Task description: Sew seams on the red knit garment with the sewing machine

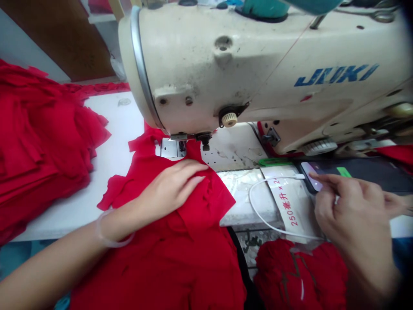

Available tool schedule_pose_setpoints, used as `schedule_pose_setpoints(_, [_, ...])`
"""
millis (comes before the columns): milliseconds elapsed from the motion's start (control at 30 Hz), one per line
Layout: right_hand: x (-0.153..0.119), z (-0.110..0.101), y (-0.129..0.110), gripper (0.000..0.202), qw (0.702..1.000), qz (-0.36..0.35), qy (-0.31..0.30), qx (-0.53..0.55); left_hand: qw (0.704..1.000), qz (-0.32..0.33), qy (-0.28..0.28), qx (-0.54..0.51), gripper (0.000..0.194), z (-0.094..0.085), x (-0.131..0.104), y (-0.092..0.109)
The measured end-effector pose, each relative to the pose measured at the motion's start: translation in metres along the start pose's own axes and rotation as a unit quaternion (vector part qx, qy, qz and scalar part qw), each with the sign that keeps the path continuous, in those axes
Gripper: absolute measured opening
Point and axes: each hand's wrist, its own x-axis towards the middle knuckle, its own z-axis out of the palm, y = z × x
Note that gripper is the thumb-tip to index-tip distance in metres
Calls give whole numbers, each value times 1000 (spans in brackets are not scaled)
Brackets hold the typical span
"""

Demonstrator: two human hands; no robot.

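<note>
My left hand [172, 187] lies flat on red fabric [222, 202], fingers stretched toward the sewing machine's [187, 64] presser area. Part of the fabric runs under the needle area, and more of it hangs over the table's front edge. A pale translucent band [105, 237] circles my left wrist. At the right, my right hand [355, 219] reaches over a phone [314, 177] with a lit screen. One finger extends onto the screen while the others bend; the hand covers part of the phone. A white cable [254, 196] plugs into the phone's left end.
A tall stack of red cloth pieces [41, 150] stands on the white table [112, 116] at left. Below the front edge at right lies a bundle of red cloth [300, 271]. A strip with red printing [285, 206] and a green object [274, 162] lie near the phone.
</note>
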Motion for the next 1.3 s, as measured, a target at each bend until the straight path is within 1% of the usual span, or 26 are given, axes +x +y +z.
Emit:
schedule_pose_setpoints(67, [-1, -1, 0, 36, 1000, 4, -6, 0, 998, -51, -29, 26, 38, -16, -22, -13])
schedule_pose_setpoints(133, [-1, -3, -1, 34, 1000, 4, -14, 0, 991, -83, -82, 65, 46, -27, -42, -26])
schedule_pose_setpoints(200, [-1, -3, -1, 34, 1000, 0, -20, 0, 983, -94, -119, 104, 37, -32, -56, -35])
schedule_pose_setpoints(233, [-1, -3, -1, 34, 1000, -2, -20, -2, 981, -97, -121, 116, 32, -35, -60, -36])
schedule_pose_setpoints(300, [0, -2, -1, 34, 1000, 0, -15, -4, 983, -114, -102, 99, 29, -40, -64, -27])
schedule_pose_setpoints(333, [1, -1, -1, 33, 1000, 2, -11, -4, 985, -121, -104, 64, 27, -43, -64, -19])
schedule_pose_setpoints(367, [1, -1, -1, 32, 1000, 5, -8, -2, 985, -118, -123, 12, 23, -46, -62, -9])
schedule_pose_setpoints(433, [2, 0, 0, 31, 1000, 1, 3, 1, 968, -77, -211, -109, 14, -50, -57, 10])
schedule_pose_setpoints(467, [3, 1, 0, 31, 1000, -5, 8, 2, 955, -47, -251, -150, 11, -49, -53, 16])
schedule_pose_setpoints(500, [3, 1, 1, 31, 1000, -11, 14, 1, 949, -23, -268, -163, 10, -46, -49, 19])
schedule_pose_setpoints(533, [3, 2, 1, 31, 1000, -14, 20, -1, 955, -14, -256, -147, 11, -40, -44, 19])
schedule_pose_setpoints(567, [3, 2, 1, 31, 1000, -16, 21, -2, 969, -24, -222, -107, 16, -33, -38, 16])
schedule_pose_setpoints(633, [3, 2, 2, 31, 1000, -17, 18, -1, 987, -69, -144, 4, 27, -15, -24, 5])
schedule_pose_setpoints(667, [3, 2, 2, 31, 1000, -16, 17, -1, 987, -88, -121, 56, 28, -7, -17, 1])
schedule_pose_setpoints(700, [3, 1, 1, 31, 1000, -15, 14, -1, 984, -96, -113, 99, 28, 1, -10, -3])
schedule_pose_setpoints(767, [3, -1, 0, 30, 1000, -11, 14, -1, 978, -77, -119, 155, 30, 10, 2, -3])
schedule_pose_setpoints(800, [4, -2, -2, 29, 1000, -7, 11, 0, 977, -59, -126, 164, 34, 13, 7, -2])
schedule_pose_setpoints(867, [4, -6, -6, 29, 1000, 5, -10, 8, 981, -29, -129, 145, 43, 13, 10, 1])
schedule_pose_setpoints(900, [4, -8, -7, 29, 1000, 9, -14, 12, 984, -29, -118, 127, 47, 13, 9, 2])
schedule_pose_setpoints(967, [5, -11, -10, 30, 999, 9, -29, 14, 989, -52, -94, 102, 50, 11, 4, 0])
schedule_pose_setpoints(1000, [5, -12, -11, 30, 999, 8, -33, 11, 989, -67, -87, 98, 46, 11, 0, -2])
schedule_pose_setpoints(1100, [5, -15, -12, 32, 998, 16, -56, 6, 992, -77, -82, 54, 15, 5, -14, -7])
schedule_pose_setpoints(1133, [5, -16, -12, 34, 998, 22, -64, 8, 994, -77, -70, 20, 14, 1, -20, -6])
schedule_pose_setpoints(1167, [5, -17, -12, 35, 998, 24, -66, 10, 995, -82, -48, -17, 15, -6, -27, -5])
schedule_pose_setpoints(1233, [5, -16, -12, 35, 997, 24, -70, 16, 989, -121, 2, -82, 16, -26, -47, -4])
schedule_pose_setpoints(1300, [4, -13, -10, 34, 998, 18, -56, 15, 973, -196, 49, -107, 20, -51, -73, -8])
